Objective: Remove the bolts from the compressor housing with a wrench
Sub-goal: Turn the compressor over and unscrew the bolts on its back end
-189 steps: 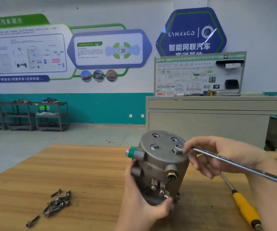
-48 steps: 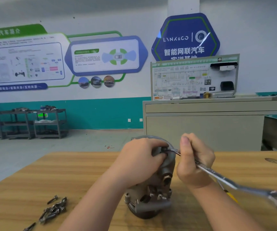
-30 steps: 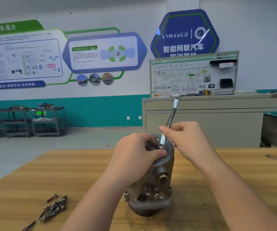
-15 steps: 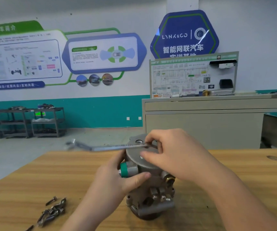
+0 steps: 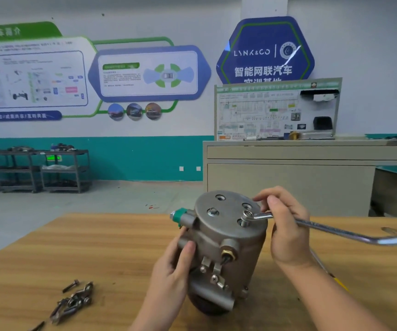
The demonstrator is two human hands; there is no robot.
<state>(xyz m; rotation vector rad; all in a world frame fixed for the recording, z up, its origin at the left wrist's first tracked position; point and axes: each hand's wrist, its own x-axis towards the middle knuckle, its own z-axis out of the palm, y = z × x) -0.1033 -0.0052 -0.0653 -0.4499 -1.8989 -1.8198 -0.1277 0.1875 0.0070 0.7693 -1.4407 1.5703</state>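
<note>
Steel wrench [image 5: 312,224], swung back rt, reseats on bolt [image 5: 247,215] (another turn likely), right hand [image 5: 286,225] gripping it, left hand [image 5: 176,266] clasping compressor housing [image 5: 228,247].

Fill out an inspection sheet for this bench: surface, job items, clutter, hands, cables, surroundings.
Surface: wooden table, bare grain showing.
Job items: compressor housing stands tilted; wrench ring end sits on a bolt of the top plate; another bolt is in place.
Clutter: loose bolts and brackets front left; yellow-handled tool partly hidden behind the right arm.
Hands: left hand grips the housing side; right hand holds the wrench near its head.
Cables: nothing seen.
Surroundings: wall posters, grey cabinet, metal shelving.
</note>
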